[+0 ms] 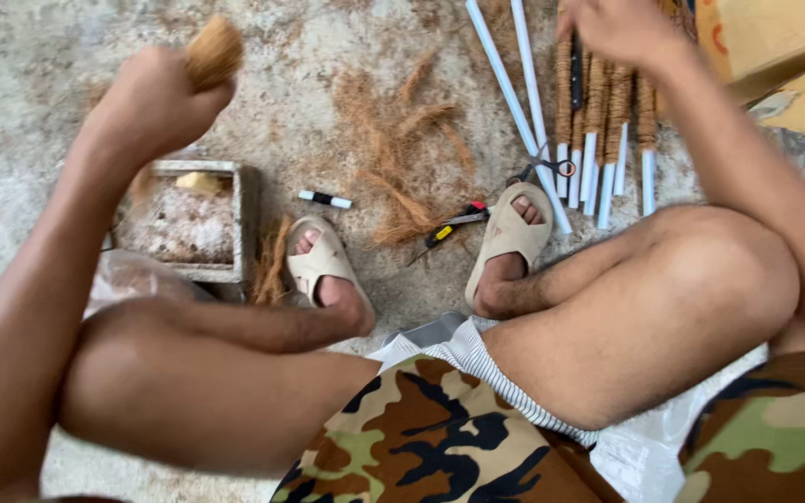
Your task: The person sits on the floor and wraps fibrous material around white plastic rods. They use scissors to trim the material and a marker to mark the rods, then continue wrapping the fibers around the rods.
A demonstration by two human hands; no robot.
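Rough grey concrete floor (48, 56) fills the view, littered with loose brown fibre, and a person sits low over it in camouflage shorts with both feet in beige sandals.

A tuft of brown coconut fibre (213, 51) sticks up out of the left hand (153, 104), which is clenched into a fist around its lower end and raised above a shallow square grey tray (246, 219) holding a pale, crusted substance. The tuft is blurred, so its exact shape is hard to make out.

The right hand (619, 30) reaches to the upper edge of the view over a row of fibre-wrapped sticks with white ends (605, 126); its fingers are cut off by the frame, so I cannot tell whether it grips anything. Two bare white tubes (512, 98) lie slanted just beside that row, and scissors (544, 168) rest near the right sandal (510, 233). Between the feet lie a heap of loose fibre (402, 149), a small black-and-white marker (324, 198) and a yellow-handled tool (447, 228). A cardboard box (775, 47) is cut off at the upper right corner.
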